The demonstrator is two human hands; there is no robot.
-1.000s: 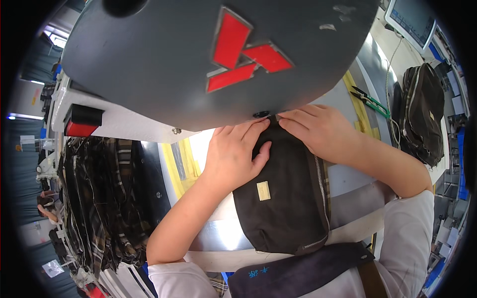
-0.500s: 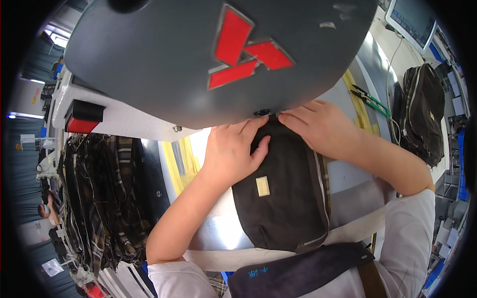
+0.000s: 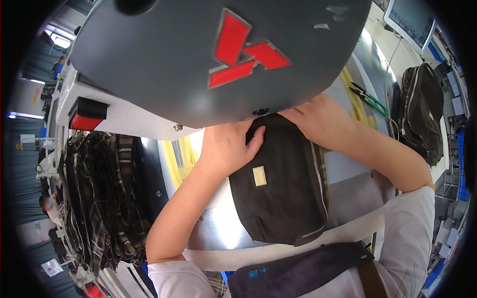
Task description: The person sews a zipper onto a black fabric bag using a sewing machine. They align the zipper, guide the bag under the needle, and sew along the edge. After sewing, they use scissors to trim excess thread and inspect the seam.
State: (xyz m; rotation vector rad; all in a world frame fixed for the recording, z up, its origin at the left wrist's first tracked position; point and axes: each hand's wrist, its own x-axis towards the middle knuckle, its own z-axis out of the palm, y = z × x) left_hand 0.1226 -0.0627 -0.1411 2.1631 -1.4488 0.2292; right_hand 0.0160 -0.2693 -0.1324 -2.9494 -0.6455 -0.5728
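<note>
A dark brown zippered fabric pouch (image 3: 278,203) lies flat on the metal work surface, its far end under the dark grey head of a sewing machine (image 3: 164,74). A small cream label (image 3: 259,176) is on its upper face, and the zip runs down its right side. My left hand (image 3: 223,149) rests on the pouch's far left edge with its thumb spread out; its fingertips pass under the machine head. At the far right edge, my right hand (image 3: 320,124) has its fingers pressed together on the pouch, partly hidden by the machine. The needle area cannot be seen.
Green-handled thread snips (image 3: 370,99) lie by yellow tape at the right. A similar dark pouch (image 3: 422,114) sits at the far right, below a screen (image 3: 410,22). Dark and plaid fabric pieces (image 3: 104,198) hang in a stack at the left.
The pouch has slid a little away from me, toward the machine. Both hands have moved with it, and more of my left fingers are now hidden under the machine head.
</note>
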